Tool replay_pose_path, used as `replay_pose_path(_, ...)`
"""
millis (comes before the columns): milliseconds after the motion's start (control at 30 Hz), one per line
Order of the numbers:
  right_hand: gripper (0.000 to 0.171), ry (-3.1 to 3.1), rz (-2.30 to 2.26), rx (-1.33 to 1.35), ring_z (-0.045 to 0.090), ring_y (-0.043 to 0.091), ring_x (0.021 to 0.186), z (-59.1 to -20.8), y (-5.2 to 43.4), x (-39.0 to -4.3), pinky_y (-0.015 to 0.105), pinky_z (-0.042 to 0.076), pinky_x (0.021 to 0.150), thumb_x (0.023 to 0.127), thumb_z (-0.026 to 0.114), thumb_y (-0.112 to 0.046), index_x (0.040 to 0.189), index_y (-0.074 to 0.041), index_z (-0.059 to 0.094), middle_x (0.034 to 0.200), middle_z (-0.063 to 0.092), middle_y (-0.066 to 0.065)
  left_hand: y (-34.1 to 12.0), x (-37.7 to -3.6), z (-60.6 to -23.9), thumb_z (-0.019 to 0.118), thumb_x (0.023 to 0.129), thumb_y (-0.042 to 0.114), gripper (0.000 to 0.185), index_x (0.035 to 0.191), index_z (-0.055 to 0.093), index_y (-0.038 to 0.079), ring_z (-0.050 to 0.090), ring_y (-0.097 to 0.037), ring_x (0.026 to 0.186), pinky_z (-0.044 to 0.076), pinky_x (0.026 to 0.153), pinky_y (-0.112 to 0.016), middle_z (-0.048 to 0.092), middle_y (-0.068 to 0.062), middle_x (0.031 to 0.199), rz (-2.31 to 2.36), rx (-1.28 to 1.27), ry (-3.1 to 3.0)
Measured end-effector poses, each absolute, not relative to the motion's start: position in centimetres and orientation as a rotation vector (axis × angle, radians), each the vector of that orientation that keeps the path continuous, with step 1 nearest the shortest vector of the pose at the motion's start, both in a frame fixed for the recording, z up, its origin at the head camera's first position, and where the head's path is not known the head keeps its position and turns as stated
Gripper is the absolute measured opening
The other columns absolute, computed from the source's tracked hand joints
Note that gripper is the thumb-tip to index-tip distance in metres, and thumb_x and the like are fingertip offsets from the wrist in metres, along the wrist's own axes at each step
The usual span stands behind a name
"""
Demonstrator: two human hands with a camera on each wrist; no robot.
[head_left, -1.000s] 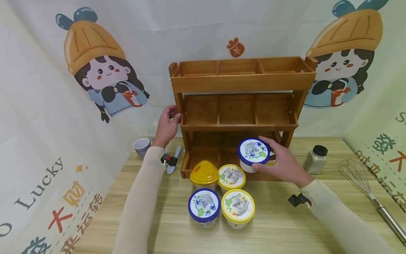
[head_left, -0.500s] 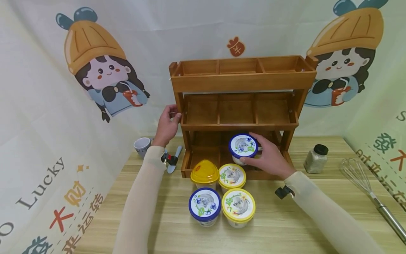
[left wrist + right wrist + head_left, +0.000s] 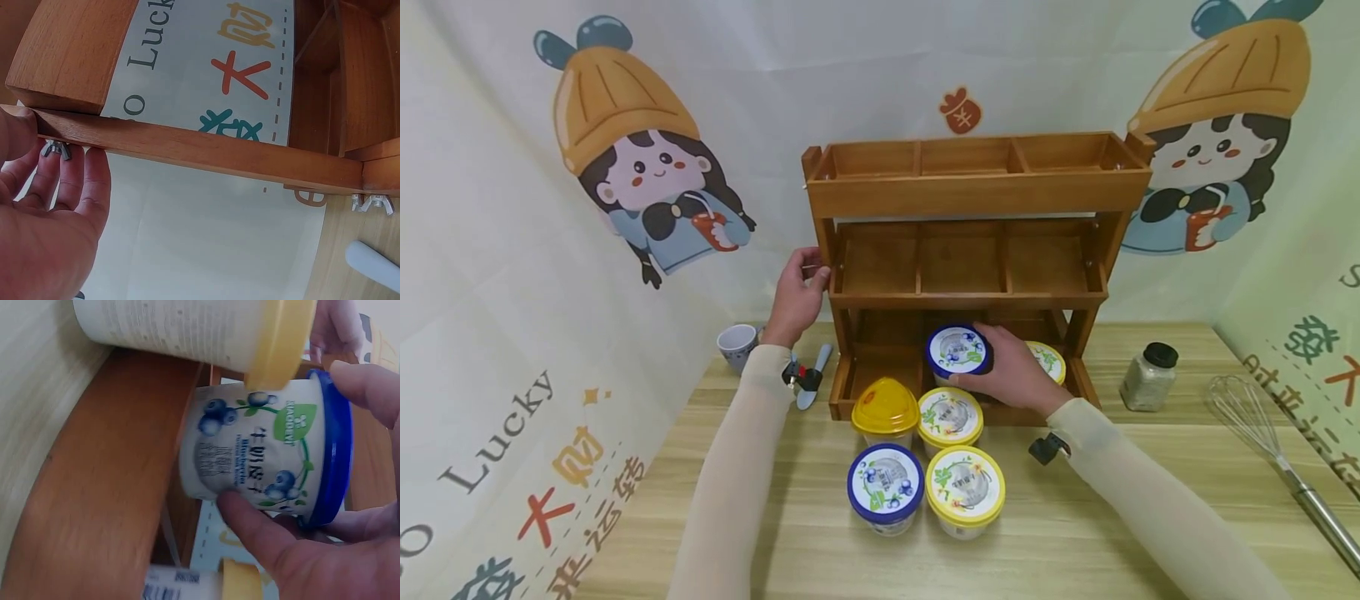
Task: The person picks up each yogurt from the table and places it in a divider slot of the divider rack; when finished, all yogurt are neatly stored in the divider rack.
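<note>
Blue-lidded cup [image 3: 957, 352] apparently entering wooden rack [image 3: 970, 196]

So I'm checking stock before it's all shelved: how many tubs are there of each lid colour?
Blue lids: 2 (one held at the rack's bottom shelf, one on the table)
Yellow lids: 4 (, domed)
Total: 6

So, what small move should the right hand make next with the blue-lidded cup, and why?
Probably lower it a little and let go. The right hand holds the blue-lidded cup over the middle compartment of the rack's bottom shelf, beside a yellow-lidded cup already there, while the left hand grips the rack's post.
</note>
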State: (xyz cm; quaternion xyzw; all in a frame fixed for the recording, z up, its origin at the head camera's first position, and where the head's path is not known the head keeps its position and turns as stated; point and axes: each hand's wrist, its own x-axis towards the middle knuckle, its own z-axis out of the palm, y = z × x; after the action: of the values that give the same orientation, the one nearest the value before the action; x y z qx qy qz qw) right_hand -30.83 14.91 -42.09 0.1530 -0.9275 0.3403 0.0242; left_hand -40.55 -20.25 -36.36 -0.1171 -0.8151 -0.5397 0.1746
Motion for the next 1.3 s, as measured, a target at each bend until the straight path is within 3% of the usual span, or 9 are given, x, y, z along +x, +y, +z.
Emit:
replay_pose_path(767,0.098,-3.011,1.041,0.379,0.036,0.049,0.153,-43.5,12.9,-31.8,0.061,0.034,0.125,0.095,0.071,-0.041,0.163,0.009,0.022,0.166,0.031,0.034,-20.1,-40.5,-36.3,0.053,0.112,0.018,0.039,0.148,0.048,0.005,0.057,-0.035,0.133,0.050,0.112,-0.051,0.055,-0.019,0.143,-1.529,-0.335,-2.315)
replay_pose_path(1300,0.091,-2.936,1.019,0.472,0.047,0.049,0.144,-42.2,13.5,-30.4,0.063,0.040,0.120,0.097,0.071,-0.042,0.162,0.006,0.029,0.162,0.037,0.033,-20.3,-40.6,-36.6,0.053,0.112,0.018,0.039,0.148,0.048,0.006,0.056,-0.034,0.134,0.051,0.112,-0.051,0.055,-0.017,0.144,-1.535,-0.335,-2.321)
